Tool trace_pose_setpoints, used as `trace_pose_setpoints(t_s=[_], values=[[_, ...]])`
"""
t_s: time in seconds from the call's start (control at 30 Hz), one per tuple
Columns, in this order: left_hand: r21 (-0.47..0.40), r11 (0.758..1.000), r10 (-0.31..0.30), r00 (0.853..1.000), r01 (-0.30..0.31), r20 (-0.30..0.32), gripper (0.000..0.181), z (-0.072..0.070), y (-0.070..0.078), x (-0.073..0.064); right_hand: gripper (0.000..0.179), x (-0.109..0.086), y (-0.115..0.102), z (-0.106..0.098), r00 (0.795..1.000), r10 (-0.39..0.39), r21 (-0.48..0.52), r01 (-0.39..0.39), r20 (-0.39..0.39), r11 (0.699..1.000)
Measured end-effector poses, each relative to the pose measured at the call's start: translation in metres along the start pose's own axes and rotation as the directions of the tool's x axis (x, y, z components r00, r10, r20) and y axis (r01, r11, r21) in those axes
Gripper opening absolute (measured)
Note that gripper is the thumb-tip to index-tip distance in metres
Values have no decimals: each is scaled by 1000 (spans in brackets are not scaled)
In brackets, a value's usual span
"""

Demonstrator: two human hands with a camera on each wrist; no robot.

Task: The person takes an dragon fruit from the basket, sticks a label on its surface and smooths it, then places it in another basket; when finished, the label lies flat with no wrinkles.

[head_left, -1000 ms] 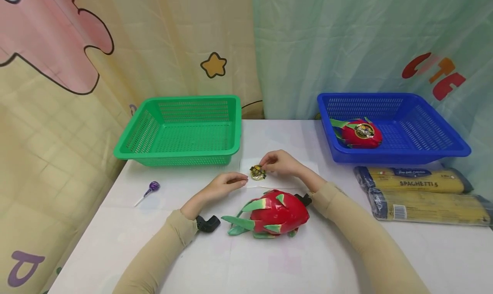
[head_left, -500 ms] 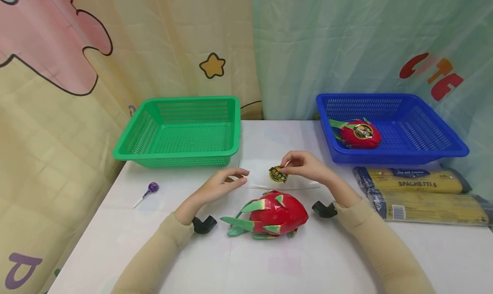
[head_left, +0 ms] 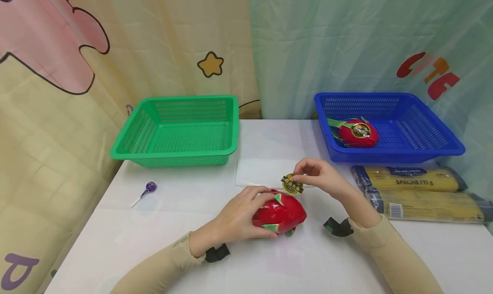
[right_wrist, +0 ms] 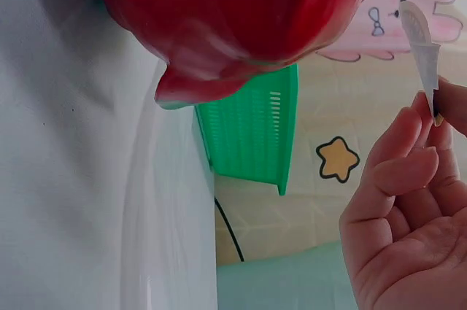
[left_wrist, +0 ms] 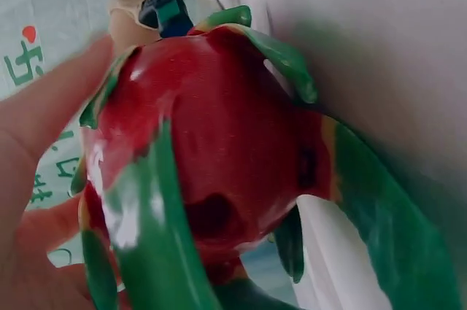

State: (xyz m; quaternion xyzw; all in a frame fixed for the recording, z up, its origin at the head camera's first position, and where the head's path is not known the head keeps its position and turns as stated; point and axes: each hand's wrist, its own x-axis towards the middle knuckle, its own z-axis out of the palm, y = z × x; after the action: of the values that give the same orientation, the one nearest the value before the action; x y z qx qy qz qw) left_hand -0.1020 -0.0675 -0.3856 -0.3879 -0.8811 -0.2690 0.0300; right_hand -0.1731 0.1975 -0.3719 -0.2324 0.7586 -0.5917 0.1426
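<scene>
The left hand (head_left: 240, 215) holds the fruit (head_left: 284, 212) on the desk (head_left: 285, 270), fingers bent over its far side, thumb along the near side. The right hand (head_left: 320, 176), near the fruit, pinches a sticker (head_left: 291, 185) between thumb and fingertip, other fingers curled.

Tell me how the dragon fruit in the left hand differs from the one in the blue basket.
The gripped dragon fruit shows no sticker in the head view, while the basket dragon fruit wears a round black-and-gold sticker. The left hand holds the gripped one; no hand touches the basket one. The gripped one is outside the blue basket, the other inside it. Both are red with green scales.
</scene>
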Motion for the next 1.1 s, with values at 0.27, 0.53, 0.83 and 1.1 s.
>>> trace_pose_setpoints(t_s=[0.27,0.53,0.83,1.1], values=[[-151,988,-21,999,25,24,66,-3,-19,8,7,-11,-1,5,990,-87,68,80,110,994],[-376,917,-91,988,134,128,61,-8,-40,15,7,-8,-3,17,982,-99,5,99,161,995],[-435,885,-98,979,167,176,59,-8,-50,23,6,-7,-2,27,975,-129,-72,144,184,987],[-446,882,-88,982,154,167,59,-7,-51,24,7,-5,-1,31,977,-169,-159,189,134,969]])
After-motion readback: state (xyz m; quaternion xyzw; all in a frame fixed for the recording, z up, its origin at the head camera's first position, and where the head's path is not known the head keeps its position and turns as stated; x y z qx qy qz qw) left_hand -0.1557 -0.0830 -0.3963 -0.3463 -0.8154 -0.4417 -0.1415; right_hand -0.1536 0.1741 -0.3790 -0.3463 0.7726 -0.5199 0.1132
